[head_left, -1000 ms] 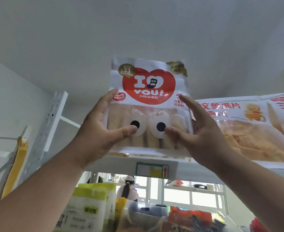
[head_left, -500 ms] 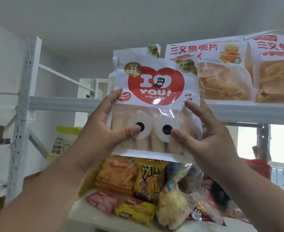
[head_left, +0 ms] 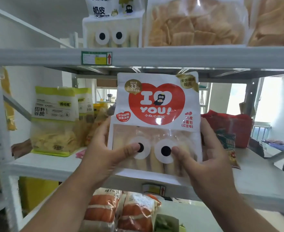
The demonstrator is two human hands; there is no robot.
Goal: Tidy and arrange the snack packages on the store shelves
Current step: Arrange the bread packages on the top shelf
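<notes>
The bag (head_left: 156, 114) you hold reads "I YOU!" in a red heart, with "≥33%" on a gold badge. A green-topped bag (head_left: 54, 114) reads "田野谷脆". The upper shelf tag (head_left: 96, 58) shows a red arrow.

Glossy plastic snack package (head_left: 156, 114) with clear window; matt, seemingly painted-metal shelves (head_left: 171, 56).

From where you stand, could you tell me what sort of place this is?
Probably a small shop or stockroom: metal shelves carry price tags, stocked with snack bags like the chips, and both hands hold a heart-print package.
</notes>
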